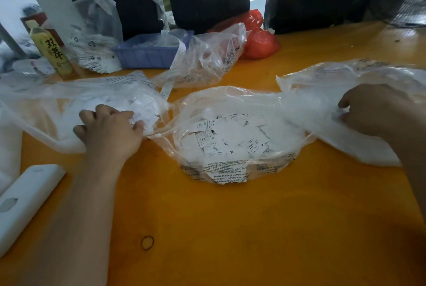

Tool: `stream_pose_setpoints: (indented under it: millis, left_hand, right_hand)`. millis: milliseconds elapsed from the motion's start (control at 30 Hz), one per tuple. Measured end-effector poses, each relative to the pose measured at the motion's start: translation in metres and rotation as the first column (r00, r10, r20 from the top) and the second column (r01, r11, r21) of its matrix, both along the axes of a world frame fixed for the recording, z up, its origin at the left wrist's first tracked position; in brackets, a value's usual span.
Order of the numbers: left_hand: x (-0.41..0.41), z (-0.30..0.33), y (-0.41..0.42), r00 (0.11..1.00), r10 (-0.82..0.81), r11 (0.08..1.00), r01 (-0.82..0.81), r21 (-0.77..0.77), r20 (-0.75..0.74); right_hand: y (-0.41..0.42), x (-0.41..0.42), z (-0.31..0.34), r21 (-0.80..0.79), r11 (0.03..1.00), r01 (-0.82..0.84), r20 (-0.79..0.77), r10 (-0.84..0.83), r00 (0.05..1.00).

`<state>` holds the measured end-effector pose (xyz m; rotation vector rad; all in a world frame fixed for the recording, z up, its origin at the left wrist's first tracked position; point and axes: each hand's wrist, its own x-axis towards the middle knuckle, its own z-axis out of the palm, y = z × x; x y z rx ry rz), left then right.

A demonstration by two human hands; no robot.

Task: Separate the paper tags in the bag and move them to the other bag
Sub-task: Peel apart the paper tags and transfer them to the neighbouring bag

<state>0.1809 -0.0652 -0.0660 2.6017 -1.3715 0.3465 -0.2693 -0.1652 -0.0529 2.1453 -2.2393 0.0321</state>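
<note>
Surface: orange table (230,228) fills the lower and middle frame.
Centre bag: clear plastic bag (232,170) with printed black text sits mid-frame, mouth open upward.
Paper tags: loose pile of white printed paper tags (228,138) lies inside the centre bag; some show size letters S and M.
Left bag: second clear bag (57,106) at left of frame, lying flat, holding white tags (140,103) near its right end.
Right bag: third clear bag (322,92) at right of frame, blurred; contents not readable.
Left hand: left hand (110,129) rests at the left bag's right end, fingers curled, thumb and forefinger pinching a few tags at the bag's mouth.
Right hand: right hand (373,110) at right edge of frame, fingers curled into the right bag's plastic, gripping it; image blurred here.
Background, upper left: green-labelled bottle (51,52) upright; blue tray (147,55) just right of it, plastic inside.
Background, upper centre: another clear bag (207,55) and a red bag (258,41) behind it.
Lower left: white oblong device (25,202) on the table edge.
Lower centre: rubber band (147,242) lying loose on the table.
</note>
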Motion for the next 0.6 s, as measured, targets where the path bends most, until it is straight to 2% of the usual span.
stream_pose_setpoints:
  millis: [100,233,333,433,500,600]
  left_hand:
    - [-0.008,-0.002,-0.003,0.997,-0.082,0.993,0.082,0.088,-0.006]
    - [-0.015,-0.002,-0.003,0.991,-0.137,0.991,0.137,0.005,-0.010]
    - [-0.019,0.000,0.000,0.985,-0.174,0.963,0.172,-0.206,0.008]
    - [-0.026,0.007,0.003,0.975,-0.218,0.872,0.209,-0.443,0.032]
    - [-0.035,0.011,0.005,0.956,-0.291,0.800,0.258,-0.542,0.025]
    - [-0.047,0.014,0.008,0.920,-0.393,0.716,0.315,-0.622,0.014]
  right_hand:
    - [0.003,0.005,0.005,-0.006,0.999,0.032,0.029,-0.032,0.999]
    - [0.009,0.011,0.014,-0.094,0.994,0.061,0.063,-0.055,0.996]
    - [0.016,0.017,0.019,-0.239,0.969,0.064,0.117,-0.036,0.992]
    - [0.021,0.021,0.020,-0.307,0.951,0.040,0.133,0.001,0.991]
    - [0.020,0.022,0.017,-0.277,0.961,0.006,0.065,0.012,0.998]
    - [0.016,0.023,0.011,-0.079,0.997,0.028,-0.049,-0.032,0.998]
